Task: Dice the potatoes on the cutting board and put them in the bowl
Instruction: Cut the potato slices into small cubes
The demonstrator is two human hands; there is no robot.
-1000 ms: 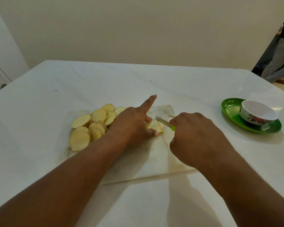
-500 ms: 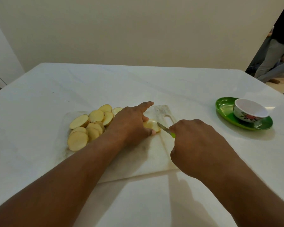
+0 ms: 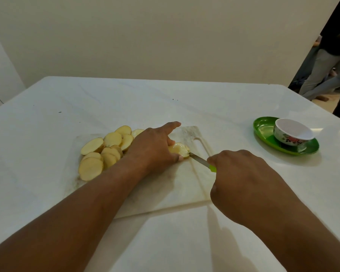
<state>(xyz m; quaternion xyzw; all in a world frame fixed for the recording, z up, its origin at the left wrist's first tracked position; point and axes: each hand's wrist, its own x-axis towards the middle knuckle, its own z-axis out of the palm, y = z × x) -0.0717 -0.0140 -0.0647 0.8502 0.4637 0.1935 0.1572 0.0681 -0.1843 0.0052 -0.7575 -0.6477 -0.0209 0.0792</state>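
Best to keep the left hand (image 3: 154,149) pinching the pale yellow potato slice stack (image 3: 180,150) flat on the white plastic cutting board (image 3: 165,190), fingertips tucked, while the right hand (image 3: 243,185), curled round the green-handled knife (image 3: 201,160), draws even strips, white floral bowl (image 3: 292,134) well off to the right

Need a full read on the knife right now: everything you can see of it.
The knife is small, with a narrow, metallic-looking blade and a bright green handle, of which only a short stub shows. The right hand is wrapped around the rest of the handle. The blade slants up and to the left, low over the white cutting board, its tip meeting the near right edge of the potato piece held down by the left hand. How deep it has cut cannot be seen.
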